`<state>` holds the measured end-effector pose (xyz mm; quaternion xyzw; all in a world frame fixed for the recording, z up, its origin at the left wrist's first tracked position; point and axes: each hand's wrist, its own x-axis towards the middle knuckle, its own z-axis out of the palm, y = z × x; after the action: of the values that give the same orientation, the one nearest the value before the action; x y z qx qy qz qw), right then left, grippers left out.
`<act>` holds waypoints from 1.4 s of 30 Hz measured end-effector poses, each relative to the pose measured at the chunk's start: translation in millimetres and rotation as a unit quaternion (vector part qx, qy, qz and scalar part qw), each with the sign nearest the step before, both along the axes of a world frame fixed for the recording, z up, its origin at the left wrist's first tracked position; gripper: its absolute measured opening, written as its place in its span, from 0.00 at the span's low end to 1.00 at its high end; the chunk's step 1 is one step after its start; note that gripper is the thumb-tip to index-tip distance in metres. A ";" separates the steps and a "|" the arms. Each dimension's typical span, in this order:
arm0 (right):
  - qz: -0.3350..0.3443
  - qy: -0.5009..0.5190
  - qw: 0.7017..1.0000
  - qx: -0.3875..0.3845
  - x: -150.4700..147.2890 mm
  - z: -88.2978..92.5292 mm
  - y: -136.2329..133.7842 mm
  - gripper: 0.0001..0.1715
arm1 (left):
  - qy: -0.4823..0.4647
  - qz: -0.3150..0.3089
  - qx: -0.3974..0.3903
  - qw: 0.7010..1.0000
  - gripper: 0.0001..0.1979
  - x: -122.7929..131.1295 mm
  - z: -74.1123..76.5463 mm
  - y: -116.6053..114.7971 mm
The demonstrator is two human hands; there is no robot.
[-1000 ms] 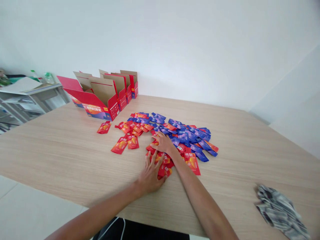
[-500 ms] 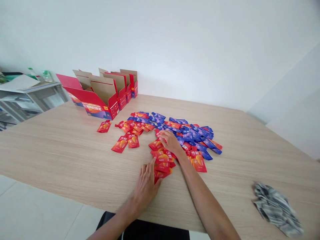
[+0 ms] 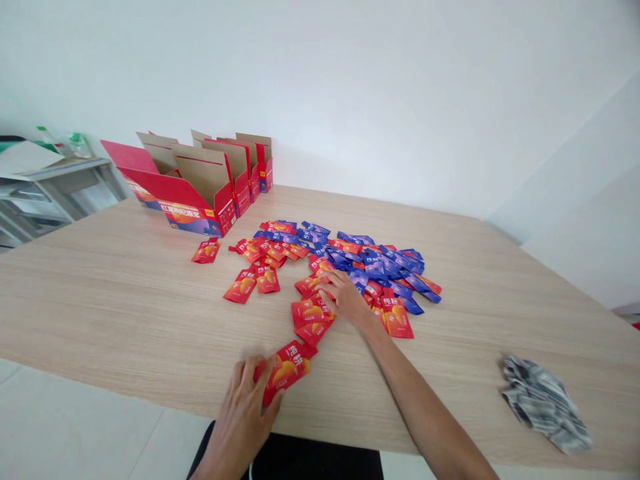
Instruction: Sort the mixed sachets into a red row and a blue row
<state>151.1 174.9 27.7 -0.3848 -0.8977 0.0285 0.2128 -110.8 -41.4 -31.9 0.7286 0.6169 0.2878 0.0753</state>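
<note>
"Since the pale wood-grain table [image 3: 450,393] carries everything, how would you use it?"

"As a support: slide things low over it, and mind the near edge, where a limp packet could slip off."

"And the red cardboard boxes with raised brown-lined flaps [image 3: 190,219]?"

"They stand at the far left, well apart from both hands, so nothing need brush them."

"What of the loose spread of glossy red and blue pouches [image 3: 376,268]?"

"It lies mid-table, colours overlapping, blue mostly toward the right. I'd take from the top, so neighbours don't drag along."

"The crumpled grey striped cloth [image 3: 547,403]?"

"Off to the right, out of the way."

"How do the hands stand?"

"The bare left hand [image 3: 243,407] grips a flat red pouch with orange fruit print [image 3: 293,367] by its left end, near the front edge. The bare right hand [image 3: 344,298] rests on overlapping red pouches, fingers slightly bent; I can't tell whether it pinches one."

"Any tip for the left's pouch?"

"Keep it level and squeeze lightly. If others lie beneath, which I can't tell, they could fan apart."
</note>
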 end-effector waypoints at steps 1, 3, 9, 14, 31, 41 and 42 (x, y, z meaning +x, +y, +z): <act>0.019 -0.005 1.000 -0.016 -5.1 1.4 -6.3 0.19 | 0.007 -0.003 0.004 1.000 0.18 -6.7 1.7 -3.2; 0.049 -0.023 0.997 -0.046 -17.2 2.6 -20.7 0.22 | 0.024 0.000 0.007 1.000 0.17 -17.8 5.6 -6.2; 0.034 -0.060 0.994 -0.087 -39.9 -7.2 -49.2 0.34 | 0.077 0.044 0.005 0.996 0.19 -51.8 12.7 2.1; 0.063 -0.036 0.993 -0.089 -35.1 -14.8 -42.2 0.27 | 0.110 0.149 0.018 0.982 0.24 -94.2 16.6 8.8; 0.112 -0.080 0.990 -0.038 -45.0 -10.4 -40.0 0.27 | 0.137 0.343 0.000 0.929 0.33 -122.4 37.8 33.7; 0.230 -0.130 0.964 0.040 -103.8 -25.9 -82.1 0.25 | 0.102 0.224 0.092 0.965 0.24 -136.7 19.0 39.5; 0.239 -0.132 0.962 0.031 -108.6 -25.6 -87.6 0.24 | 0.102 0.220 0.092 0.966 0.24 -137.4 18.1 39.6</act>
<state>42.5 87.3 2.1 -0.1526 -0.9841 -0.0002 0.0913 -248.2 -1.8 -13.8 0.6041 0.7374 0.2770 -0.1208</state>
